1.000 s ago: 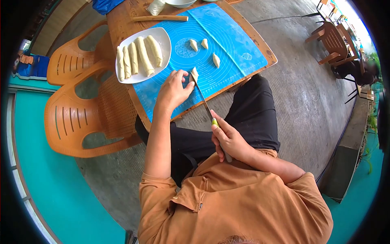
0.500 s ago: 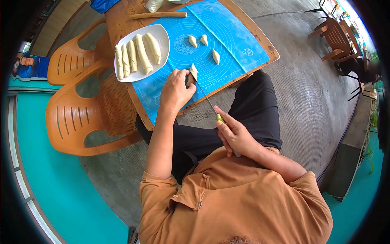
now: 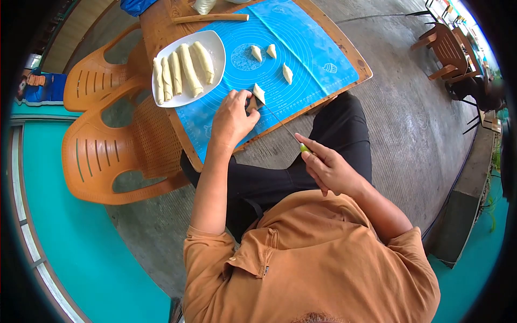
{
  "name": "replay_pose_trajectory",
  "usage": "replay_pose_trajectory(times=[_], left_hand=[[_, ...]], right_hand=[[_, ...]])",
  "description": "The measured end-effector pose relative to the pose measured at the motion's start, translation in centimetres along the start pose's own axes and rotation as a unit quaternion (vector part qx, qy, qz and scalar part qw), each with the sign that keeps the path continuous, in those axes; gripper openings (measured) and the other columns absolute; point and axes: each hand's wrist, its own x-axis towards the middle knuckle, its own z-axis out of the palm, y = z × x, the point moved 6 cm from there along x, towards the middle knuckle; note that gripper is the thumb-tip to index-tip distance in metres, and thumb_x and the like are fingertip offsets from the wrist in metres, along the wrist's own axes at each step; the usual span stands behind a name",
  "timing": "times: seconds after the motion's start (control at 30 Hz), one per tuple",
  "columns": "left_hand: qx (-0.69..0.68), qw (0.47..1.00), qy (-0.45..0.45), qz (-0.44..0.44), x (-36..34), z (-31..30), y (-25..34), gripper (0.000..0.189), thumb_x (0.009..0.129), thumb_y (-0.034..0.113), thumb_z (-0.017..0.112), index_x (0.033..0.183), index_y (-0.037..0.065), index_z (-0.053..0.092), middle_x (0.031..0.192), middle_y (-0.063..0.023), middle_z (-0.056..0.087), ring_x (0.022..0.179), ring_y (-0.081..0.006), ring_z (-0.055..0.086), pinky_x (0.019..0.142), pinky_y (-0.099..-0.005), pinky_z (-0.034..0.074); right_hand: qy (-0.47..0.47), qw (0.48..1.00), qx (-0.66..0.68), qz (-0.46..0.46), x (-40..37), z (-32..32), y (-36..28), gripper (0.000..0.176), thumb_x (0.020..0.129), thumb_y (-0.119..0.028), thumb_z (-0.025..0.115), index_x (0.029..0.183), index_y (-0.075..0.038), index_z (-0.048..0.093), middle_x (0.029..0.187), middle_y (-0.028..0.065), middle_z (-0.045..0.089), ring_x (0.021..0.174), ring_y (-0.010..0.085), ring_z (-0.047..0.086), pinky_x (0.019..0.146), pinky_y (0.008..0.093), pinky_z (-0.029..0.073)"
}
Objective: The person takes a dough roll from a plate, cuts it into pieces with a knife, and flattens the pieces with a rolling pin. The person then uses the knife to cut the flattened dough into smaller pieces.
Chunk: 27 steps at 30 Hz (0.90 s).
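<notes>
My left hand (image 3: 232,119) rests at the near edge of the blue baking mat (image 3: 215,134), fingers curled round dough that they mostly hide. Just past its fingertips lies a pale, pointed dough piece (image 3: 259,94). In my right hand (image 3: 332,168) is a knife (image 3: 282,125) with a green handle, its thin blade slanting up-left to that piece. Three similar cut pieces, one of them a dough piece (image 3: 287,74) nearest the mat's right side, sit farther up. On the left, a white plate (image 3: 216,49) carries several rolled dough lengths (image 3: 188,70).
A wooden rolling pin (image 3: 211,18) lies along the far side of the wooden table (image 3: 156,24). Orange plastic chairs (image 3: 99,156) stand close on the left. My legs (image 3: 339,134) are under and beside the table's near edge. A blue plastic bag (image 3: 137,6) is at the far left corner.
My right hand has moved right and slightly up, drawing the knife back. More of the dough piece by the left fingertips shows now. My left hand has stayed almost still.
</notes>
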Motion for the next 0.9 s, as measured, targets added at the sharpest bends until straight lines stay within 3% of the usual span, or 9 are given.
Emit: replay_pose_trajectory(times=[0.37,0.57,0.63,0.9], left_hand=[[-0.021,0.999,-0.024,-0.012,0.3,-0.1,-0.2,0.038,0.092,0.020,0.073,0.127,0.006,0.070,0.112,-0.0100,0.068,0.096,-0.0284,0.069,0.092,-0.0424,0.058],[-0.025,1.000,-0.014,-0.003,0.1,-0.4,0.2,0.036,0.093,0.019,0.073,0.126,0.005,0.070,0.112,-0.0117,0.069,0.102,-0.0295,0.072,0.093,-0.0442,0.058],[-0.048,0.998,-0.024,-0.016,0.1,-0.5,0.4,0.030,0.093,0.018,0.070,0.120,0.005,0.071,0.112,-0.0142,0.067,0.108,-0.0345,0.067,0.098,-0.0468,0.056],[-0.044,0.999,-0.019,-0.007,0.1,-0.3,0.2,0.031,0.094,0.018,0.071,0.122,0.004,0.070,0.112,-0.0134,0.068,0.106,-0.0316,0.070,0.096,-0.0452,0.058]], right_hand=[[-0.023,0.999,0.034,0.019,-0.2,-2.5,-1.0,0.057,0.121,-0.032,0.045,0.173,-0.011,0.034,0.076,-0.0008,0.051,0.048,0.0071,0.055,0.045,0.0266,0.054],[-0.024,0.994,0.096,0.035,-0.6,-1.8,-0.9,0.058,0.121,-0.035,0.043,0.172,-0.012,0.035,0.078,0.0008,0.054,0.048,0.0077,0.055,0.043,0.0256,0.053],[-0.020,0.993,0.109,0.034,-0.7,-1.4,-0.9,0.057,0.121,-0.035,0.043,0.172,-0.012,0.035,0.078,0.0012,0.054,0.047,0.0080,0.055,0.043,0.0254,0.053],[-0.015,0.991,0.134,-0.011,-1.0,-0.2,-0.9,0.057,0.120,-0.035,0.042,0.172,-0.014,0.035,0.078,0.0039,0.055,0.045,0.0111,0.054,0.041,0.0256,0.050]])
